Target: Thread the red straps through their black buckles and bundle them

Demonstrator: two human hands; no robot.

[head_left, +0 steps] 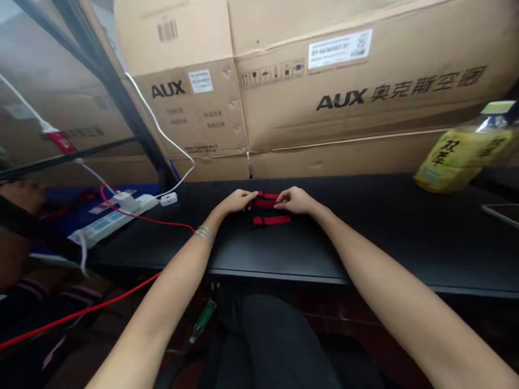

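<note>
A red strap (266, 204) with black fittings lies folded on the black table, spanning the gap between my hands. My left hand (238, 200) is closed on its left end, thumb and fingers pinched together. From the other side, my right hand (299, 200) pinches the right end, with the fingertips partly covering it. Just below, nearer to me, a separate-looking length of red strap (276, 220) with a black buckle at its left lies flat; whether it joins the upper part I cannot tell.
Cardboard boxes (365, 129) stand behind the black table (284, 256). At right are a yellow drink bottle (458, 156) and a phone-like flat object (503, 213). A white power strip (109, 221) with cables lies left; a red cable (121, 296) passes by my left forearm. Another person's hand (24, 194) shows far left.
</note>
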